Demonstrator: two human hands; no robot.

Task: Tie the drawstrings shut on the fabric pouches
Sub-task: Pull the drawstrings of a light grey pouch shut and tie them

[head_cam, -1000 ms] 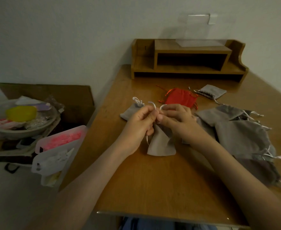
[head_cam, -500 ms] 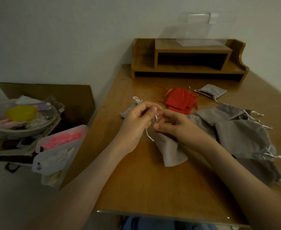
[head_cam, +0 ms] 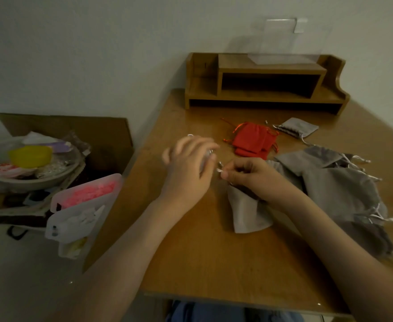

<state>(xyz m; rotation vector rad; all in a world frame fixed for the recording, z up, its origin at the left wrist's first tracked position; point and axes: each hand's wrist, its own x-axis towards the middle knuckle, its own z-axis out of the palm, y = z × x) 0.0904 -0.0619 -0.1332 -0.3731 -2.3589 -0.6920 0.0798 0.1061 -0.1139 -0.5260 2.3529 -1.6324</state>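
Pinching drawstring point(head_cam: 219, 169): right hand point(head_cam: 251, 180) | left hand point(head_cam: 188, 168) blurred, grip unclear | red pouches point(head_cam: 251, 140), grey pile point(head_cam: 337, 182) close by

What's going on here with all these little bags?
A person is tying a grey pouch shut on the wooden desk. The right hand pinches its white drawstring; the left hand is blurred beside it, its hold unclear. More grey pouches and red pouches lie nearby.
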